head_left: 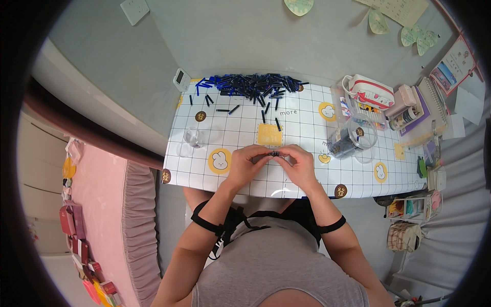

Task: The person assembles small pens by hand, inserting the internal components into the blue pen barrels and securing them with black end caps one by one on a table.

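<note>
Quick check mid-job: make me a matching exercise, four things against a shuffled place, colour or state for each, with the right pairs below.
1. Pile of dark sticks
2. Small clear jar
3. Pencil case
4. Left hand and right hand

A. White with red trim
B. Pinching small dark pieces
C. Along the table's far edge
D. On the table's left part

Pairs: 1-C, 2-D, 3-A, 4-B

Dark stick pile (255,86): blocks my rear route
Small clear container (194,138): I can pass between it and left hand (248,161)
Big jar (341,143): 1 obstacle beyond right hand (298,162)
</note>
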Motion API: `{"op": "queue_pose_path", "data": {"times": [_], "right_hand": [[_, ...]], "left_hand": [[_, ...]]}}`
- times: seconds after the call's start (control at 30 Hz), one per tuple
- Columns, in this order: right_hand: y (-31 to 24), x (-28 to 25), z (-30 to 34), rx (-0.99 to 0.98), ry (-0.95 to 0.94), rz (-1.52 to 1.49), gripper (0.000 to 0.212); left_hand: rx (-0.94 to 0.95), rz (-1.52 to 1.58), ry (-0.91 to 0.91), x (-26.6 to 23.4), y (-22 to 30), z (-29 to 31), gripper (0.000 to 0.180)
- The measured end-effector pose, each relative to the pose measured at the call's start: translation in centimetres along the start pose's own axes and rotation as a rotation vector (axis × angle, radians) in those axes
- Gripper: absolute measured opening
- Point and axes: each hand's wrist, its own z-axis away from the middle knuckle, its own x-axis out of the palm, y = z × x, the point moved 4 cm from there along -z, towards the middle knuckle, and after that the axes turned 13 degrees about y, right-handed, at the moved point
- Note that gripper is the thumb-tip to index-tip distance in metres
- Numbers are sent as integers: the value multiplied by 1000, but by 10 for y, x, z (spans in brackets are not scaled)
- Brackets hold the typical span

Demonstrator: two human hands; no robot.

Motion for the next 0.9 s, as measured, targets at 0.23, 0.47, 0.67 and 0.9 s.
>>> {"op": "queue_pose_path", "data": {"times": [0.23,0.47,0.67,0.9], "right_hand": [[-2,1,-1,39,-34,28,28],[6,1,2,34,-24,18,28],[6,4,2,-39,10,0,30],[4,4,1,31,14,49,28]], "left_hand": [[10,-32,-1,-1,-2,1,22],[60,-108,-23,0,5,0,25],[150,-133,-20,0,7,-1,26],[92,-101,-31,1,10,-2,23]]}}
